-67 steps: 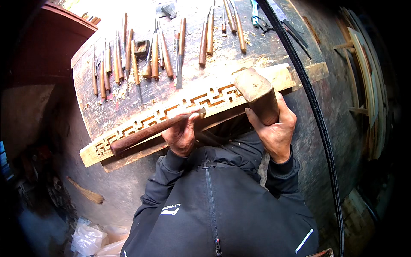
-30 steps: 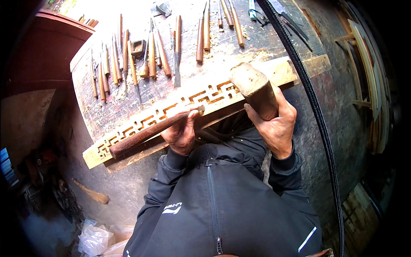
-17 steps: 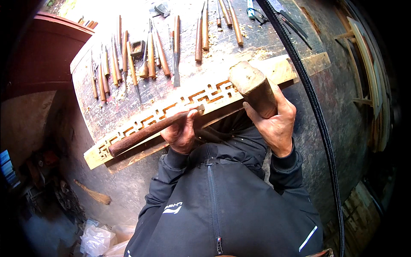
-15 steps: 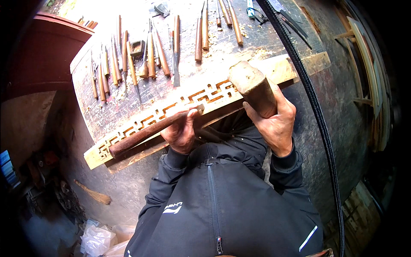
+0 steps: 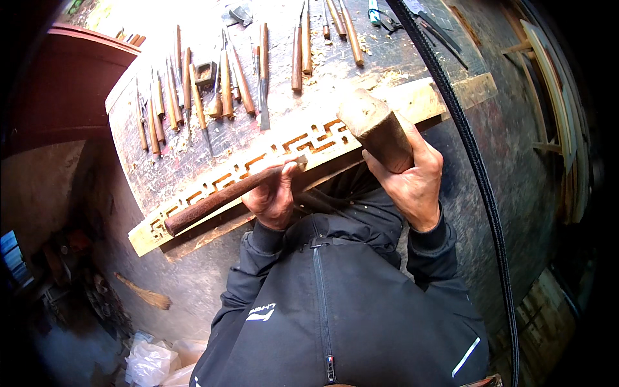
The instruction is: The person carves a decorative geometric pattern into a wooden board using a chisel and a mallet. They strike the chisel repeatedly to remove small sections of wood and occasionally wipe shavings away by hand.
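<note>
A long dark-brown wooden handle [image 5: 219, 201] lies slantwise in my left hand [image 5: 272, 201], its thicker end toward the lower left. Its narrow, paler end shows just past my thumb and forefinger. My right hand [image 5: 418, 180] grips a heavy wooden block [image 5: 387, 138] shaped like a mallet head, its worn pale end turned up. The two pieces are apart. Behind both hands, a pale wooden board [image 5: 425, 102] runs along the near edge of the table, with an angular lattice pattern cut into it.
Several wood-handled chisels [image 5: 225, 84] lie on the scuffed worktable [image 5: 174, 174] among shavings, around a small dark square box [image 5: 206, 74]. A black braided cable [image 5: 474, 155] hangs down on the right. A short broom [image 5: 151, 297] and white plastic bags [image 5: 151, 361] are on the floor at lower left.
The wooden block in my right hand has shifted slightly left and up. My left hand and the handle stay nearly still.
</note>
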